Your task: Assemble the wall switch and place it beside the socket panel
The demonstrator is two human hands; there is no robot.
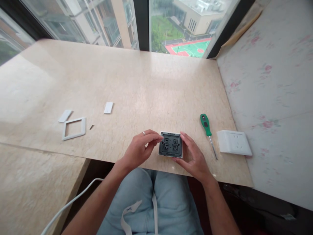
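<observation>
A square switch module (170, 150) with a dark grey face and white edges is near the counter's front edge. My right hand (194, 158) grips it by its right side, thumb below and fingers above. My left hand (141, 148), with a ring on one finger, is at the module's left edge. Its thumb and fingertips are pinched together there; what they hold is too small to make out. To the right lies a green-handled screwdriver (205, 124), its shaft pointing toward me.
On the stone counter (137, 81) lie a white frame (84, 126), a white plate (108, 107), another white plate (65, 116) touching the frame, and a small dark piece (91, 127). A white socket box (236, 142) stands by the right wall. A white cable (70, 202) hangs lower left.
</observation>
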